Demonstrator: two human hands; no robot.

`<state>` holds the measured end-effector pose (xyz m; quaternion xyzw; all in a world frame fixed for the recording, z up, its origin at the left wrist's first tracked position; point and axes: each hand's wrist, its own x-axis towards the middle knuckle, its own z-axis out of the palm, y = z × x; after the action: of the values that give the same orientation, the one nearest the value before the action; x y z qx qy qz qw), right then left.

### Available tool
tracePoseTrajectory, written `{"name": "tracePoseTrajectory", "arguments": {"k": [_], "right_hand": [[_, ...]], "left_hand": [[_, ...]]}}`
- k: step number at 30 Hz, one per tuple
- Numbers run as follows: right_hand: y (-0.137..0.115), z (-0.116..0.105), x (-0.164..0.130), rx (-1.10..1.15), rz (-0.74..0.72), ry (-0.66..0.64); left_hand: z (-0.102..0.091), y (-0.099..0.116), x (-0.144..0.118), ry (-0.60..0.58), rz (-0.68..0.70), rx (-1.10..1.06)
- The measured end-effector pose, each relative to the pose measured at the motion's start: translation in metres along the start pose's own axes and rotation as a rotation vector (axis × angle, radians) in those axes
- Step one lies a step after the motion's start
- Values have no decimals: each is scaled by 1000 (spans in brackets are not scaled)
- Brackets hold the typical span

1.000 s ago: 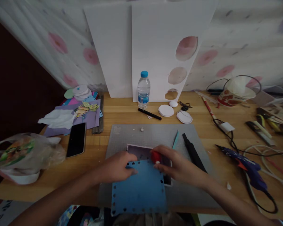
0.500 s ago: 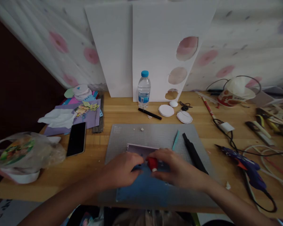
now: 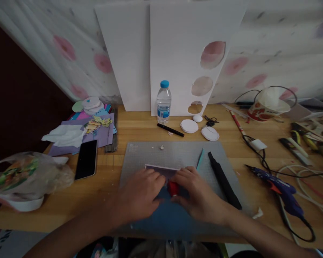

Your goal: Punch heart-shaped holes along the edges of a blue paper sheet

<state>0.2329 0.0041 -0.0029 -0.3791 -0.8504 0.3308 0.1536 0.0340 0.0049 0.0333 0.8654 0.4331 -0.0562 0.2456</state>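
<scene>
Over a grey cutting mat (image 3: 136, 152), both hands are close together above a blue sheet (image 3: 164, 218) and a dark purplish piece with a pale top edge (image 3: 161, 167). My right hand (image 3: 196, 193) grips a small red object with a whitish end (image 3: 173, 188) between thumb and fingers; its kind is unclear. My left hand (image 3: 142, 193) is just left of it, fingers curled and slightly blurred, and what they pinch is hidden. A teal stick-like tool (image 3: 200, 158) and a long black object (image 3: 224, 181) lie right of the hands.
A water bottle (image 3: 164, 102) stands behind the mat near a black pen (image 3: 170, 130) and white discs (image 3: 189, 126). At left are a phone (image 3: 86, 159) and a plastic bag (image 3: 32, 172). A glue gun (image 3: 278, 193) with cords lies at right. White boards (image 3: 174, 46) lean behind.
My left hand has turned knuckles-up, its fingers curling down beside the red object. My right hand keeps its grip, with the red object shifted slightly.
</scene>
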Motion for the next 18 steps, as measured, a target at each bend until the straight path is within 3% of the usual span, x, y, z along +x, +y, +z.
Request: {"name": "tracePoseTrajectory", "arguments": {"k": [5,18], "right_hand": [[-1,4,4,0,-5,-2],[16,15,0,56,4,2]], "left_hand": [[-1,10,14,31,-20,2],[18,-3,27,72,52,-172]]}}
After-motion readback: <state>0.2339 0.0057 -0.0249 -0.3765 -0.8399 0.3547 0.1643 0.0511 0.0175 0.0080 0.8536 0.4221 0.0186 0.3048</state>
